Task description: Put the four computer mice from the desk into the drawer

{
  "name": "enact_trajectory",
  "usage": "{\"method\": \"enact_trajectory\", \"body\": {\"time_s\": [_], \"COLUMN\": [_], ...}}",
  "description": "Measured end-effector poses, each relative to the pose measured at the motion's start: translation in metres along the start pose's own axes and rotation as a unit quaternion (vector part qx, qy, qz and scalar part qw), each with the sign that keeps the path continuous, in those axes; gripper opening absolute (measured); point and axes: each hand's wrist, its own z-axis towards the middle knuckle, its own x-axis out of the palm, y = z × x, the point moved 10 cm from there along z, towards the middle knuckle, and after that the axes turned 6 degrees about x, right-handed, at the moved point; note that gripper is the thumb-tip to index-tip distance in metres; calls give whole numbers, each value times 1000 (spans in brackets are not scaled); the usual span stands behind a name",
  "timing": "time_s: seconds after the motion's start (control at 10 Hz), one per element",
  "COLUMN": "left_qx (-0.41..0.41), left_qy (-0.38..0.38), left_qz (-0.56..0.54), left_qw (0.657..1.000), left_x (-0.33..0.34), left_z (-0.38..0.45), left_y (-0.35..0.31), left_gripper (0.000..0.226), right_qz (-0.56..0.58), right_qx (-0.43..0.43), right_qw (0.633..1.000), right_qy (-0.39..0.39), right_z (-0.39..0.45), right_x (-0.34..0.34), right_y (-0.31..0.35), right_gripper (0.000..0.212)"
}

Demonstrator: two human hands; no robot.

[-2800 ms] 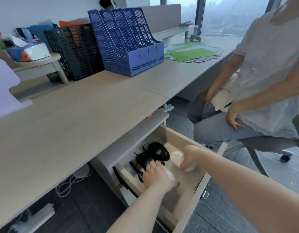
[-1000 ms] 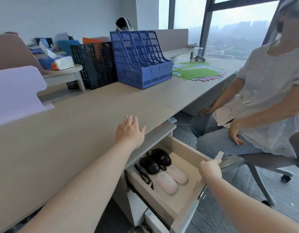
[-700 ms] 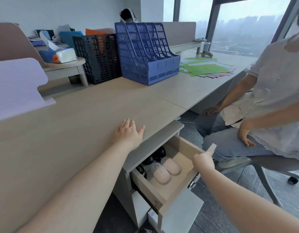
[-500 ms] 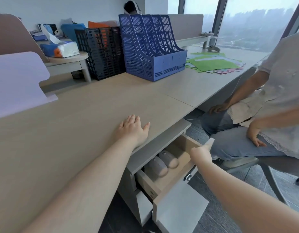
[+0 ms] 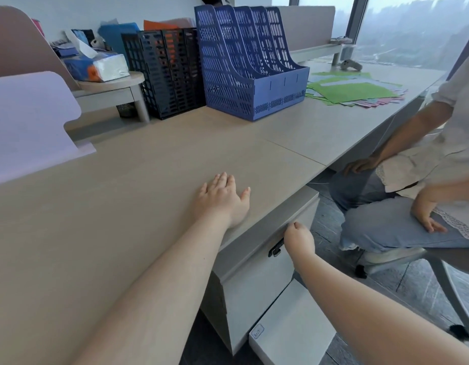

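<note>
head view: the drawer (image 5: 257, 280) sits under the desk (image 5: 122, 206) edge, its front facing the seated person (image 5: 412, 206) and its long axis running along that edge. half a second ago it stood part open with mice showing; now it is flush. the right hand (image 5: 299, 239), fingers curled, presses its front. the left hand (image 5: 223, 198) lies flat and spread on the desk. windows stand behind.
</note>
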Motion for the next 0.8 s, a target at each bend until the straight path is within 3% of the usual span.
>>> {"method": "enact_trajectory", "body": {"time_s": [0.2, 0.3, 0.5, 0.6, 0.7, 0.8], "left_qx": [1, -1, -1, 0, -2, 3], "left_qy": [-2, -5, -2, 3, 5, -12], "left_qz": [-3, -3, 1, 4, -1, -6], "left_qw": [1000, 1000, 1000, 1000, 1000, 1000], "left_x": [0, 0, -1, -2, -2, -4], "left_z": [1, 1, -1, -1, -3, -3], "left_y": [-2, -2, -4, -4, -5, -5], "left_gripper": [68, 67, 67, 68, 67, 66], "right_qz": [83, 144, 104, -289, -334, -145], "right_qx": [60, 132, 85, -63, -39, 70], "right_qw": [994, 979, 988, 949, 938, 982], "right_qy": [34, 60, 75, 109, 83, 101], "right_z": [11, 12, 13, 14, 8, 8], "right_x": [9, 10, -6, 5, -7, -15], "right_y": [-17, -30, -18, 3, 7, 0], "right_gripper": [30, 24, 22, 54, 43, 33]}}
